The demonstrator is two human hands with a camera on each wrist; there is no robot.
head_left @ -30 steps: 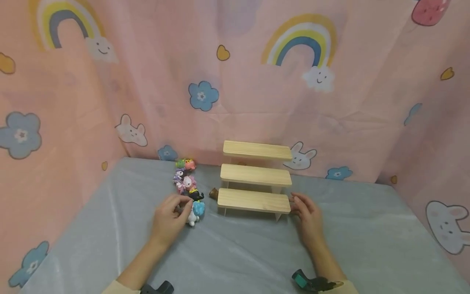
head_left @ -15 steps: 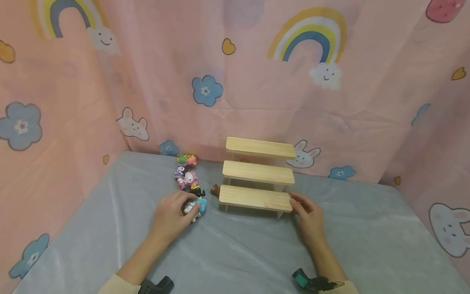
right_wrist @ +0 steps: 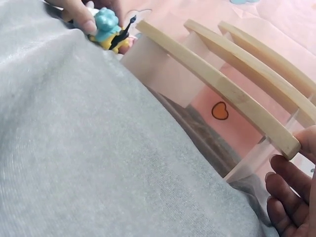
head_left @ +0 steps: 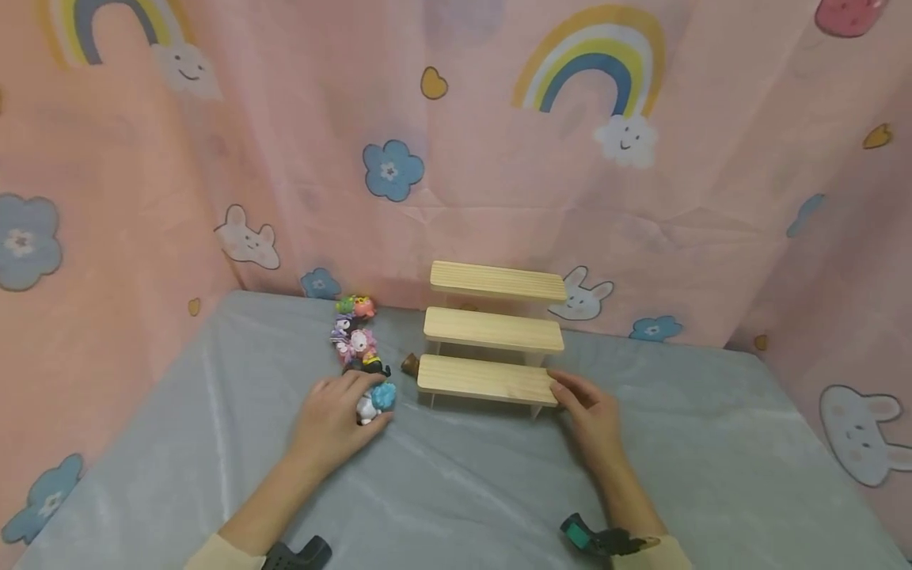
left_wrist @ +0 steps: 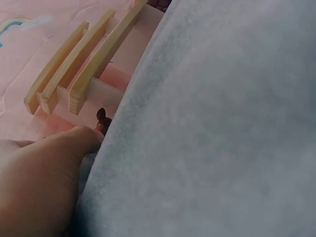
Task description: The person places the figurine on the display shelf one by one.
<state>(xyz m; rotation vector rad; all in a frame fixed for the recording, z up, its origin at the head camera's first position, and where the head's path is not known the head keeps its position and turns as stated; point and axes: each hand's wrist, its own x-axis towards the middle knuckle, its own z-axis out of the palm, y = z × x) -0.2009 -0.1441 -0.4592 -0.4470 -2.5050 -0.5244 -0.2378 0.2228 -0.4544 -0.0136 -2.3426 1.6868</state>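
Note:
My left hand (head_left: 331, 419) curls its thumb and fingers around a small white and blue figurine (head_left: 383, 397) on the cloth, at the near end of a line of toys. The right wrist view shows the thumb against that figurine, beside a yellow and black one (right_wrist: 118, 42). At the right, my right hand (head_left: 594, 419) holds the end of the lowest board of a three-tier wooden display stand (head_left: 488, 380). Thumb and fingertips meet the board's corner in the right wrist view, the other fingers curled below. In the left wrist view the left hand's fingertips are mostly hidden.
Several small figurines (head_left: 362, 340) run back toward the wall beyond the left hand. A brown figurine (head_left: 409, 364) stands by the stand's left end. Grey cloth (head_left: 456, 491) covers the table, and a pink printed curtain (head_left: 321, 103) hangs behind and at both sides.
My left hand has opened wider and closed around the white and blue figurine from above. My right hand has come in from beside the stand to hold its lowest board's end.

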